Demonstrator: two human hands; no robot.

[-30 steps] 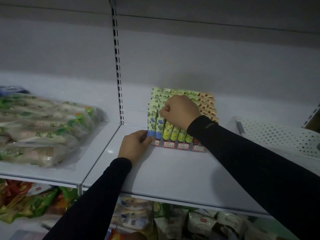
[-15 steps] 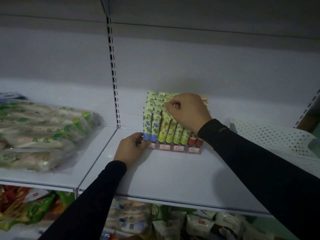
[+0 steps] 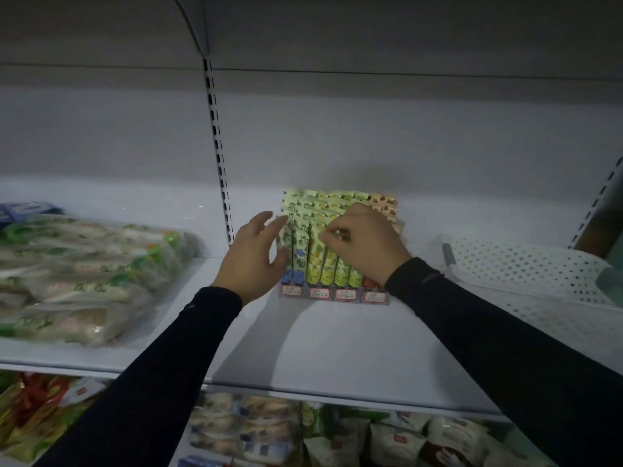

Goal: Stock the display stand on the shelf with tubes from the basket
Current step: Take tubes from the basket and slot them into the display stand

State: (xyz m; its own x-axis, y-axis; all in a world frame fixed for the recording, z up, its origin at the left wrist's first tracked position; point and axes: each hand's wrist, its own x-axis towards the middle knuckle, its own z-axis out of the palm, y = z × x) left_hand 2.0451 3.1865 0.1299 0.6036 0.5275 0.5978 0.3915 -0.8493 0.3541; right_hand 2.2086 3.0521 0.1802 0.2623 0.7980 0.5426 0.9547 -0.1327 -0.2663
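Observation:
A small display stand (image 3: 333, 294) with red-framed price tags along its front stands at the back of the white shelf (image 3: 337, 348). It holds tiered rows of tubes (image 3: 317, 254): blue and green at the left, yellow-green in the middle, orange-red at the right. My left hand (image 3: 251, 256) is up at the stand's left side, fingers spread, its fingertips against the leftmost tubes. My right hand (image 3: 362, 242) lies over the middle and right rows, thumb and forefinger pinched on the top of a yellow-green tube. It hides part of the right rows. No basket is in view.
Clear bags of packaged food (image 3: 84, 278) lie on the shelf bay to the left, past the slotted upright (image 3: 217, 156). A white perforated divider panel (image 3: 526, 267) lies at the right. Packaged goods (image 3: 269, 429) fill the shelf below.
My left hand has lifted from the stand's front left corner to the left tubes, fingers now spread. My right hand has shifted slightly right and pinches a tube top.

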